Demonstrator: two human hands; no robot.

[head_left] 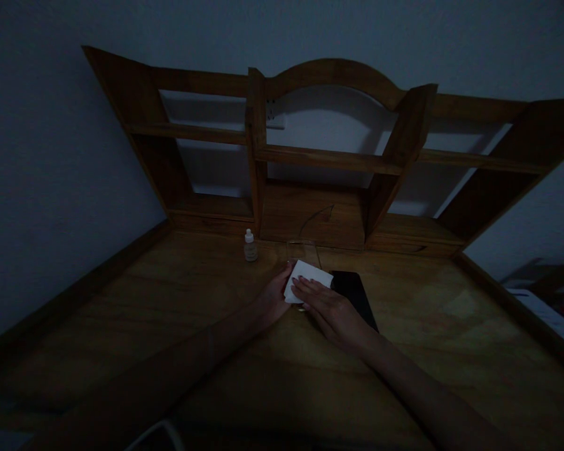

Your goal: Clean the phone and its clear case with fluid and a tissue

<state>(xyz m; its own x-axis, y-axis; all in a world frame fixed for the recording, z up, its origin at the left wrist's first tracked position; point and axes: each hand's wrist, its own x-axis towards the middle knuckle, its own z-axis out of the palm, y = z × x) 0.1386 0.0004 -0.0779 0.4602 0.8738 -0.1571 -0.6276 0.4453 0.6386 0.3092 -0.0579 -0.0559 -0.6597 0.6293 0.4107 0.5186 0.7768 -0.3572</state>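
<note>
Right hand lies flat, fingers out, pressing the white cloth down onto the dark tablet. Left hand pinches the cloth's near edge, probably steadying it, though it's dim. Small dropper bottle stands nearby on the wooden desk.

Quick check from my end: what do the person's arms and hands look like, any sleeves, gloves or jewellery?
Both forearms are bare, with no sleeves in view. The left hand and the right hand wear no gloves. No watch, bracelet or ring is visible, though the picture is very dim, so small items could be missed.
</note>
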